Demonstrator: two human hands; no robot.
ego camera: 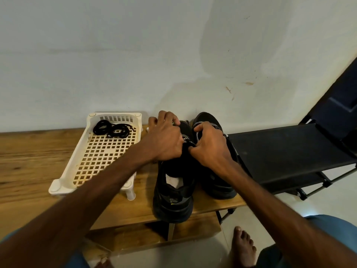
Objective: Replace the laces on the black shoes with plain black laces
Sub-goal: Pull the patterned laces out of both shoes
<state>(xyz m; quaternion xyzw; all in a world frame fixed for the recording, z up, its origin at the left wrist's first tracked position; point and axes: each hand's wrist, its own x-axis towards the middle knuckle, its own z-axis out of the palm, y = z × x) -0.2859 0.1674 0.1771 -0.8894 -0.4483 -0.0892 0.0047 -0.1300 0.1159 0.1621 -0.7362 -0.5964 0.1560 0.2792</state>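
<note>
Two black shoes stand side by side on a wooden table (29, 151), heels towards me. The left shoe (173, 194) is nearer; the right shoe (216, 182) sits beside it against the wall. Both my hands are over the left shoe's lacing. My left hand (164, 138) pinches the black-and-white patterned lace (197, 132) near the tongue. My right hand (210, 146) grips the same lace from the other side. Two coiled plain black laces (113, 128) lie at the far end of a cream perforated tray (100, 159).
A black folding rack (289, 149) stands to the right of the table, against the pale wall. My bare foot (243, 246) rests on the tiled floor below the table edge. The tray stands on short legs left of the shoes.
</note>
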